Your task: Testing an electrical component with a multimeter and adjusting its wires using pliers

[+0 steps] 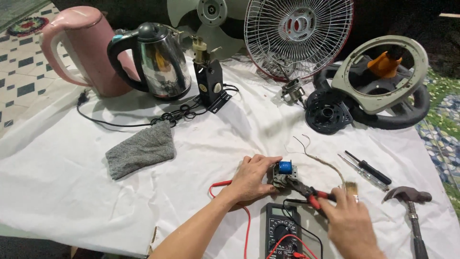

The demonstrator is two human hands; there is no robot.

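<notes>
Head view: left hand clamps small grey motor with blue coil while right hand grips red-handled pliers; steady squeeze advisable.

Two kettles; two screwdrivers; one hammer; one multimeter; one cloth.
</notes>
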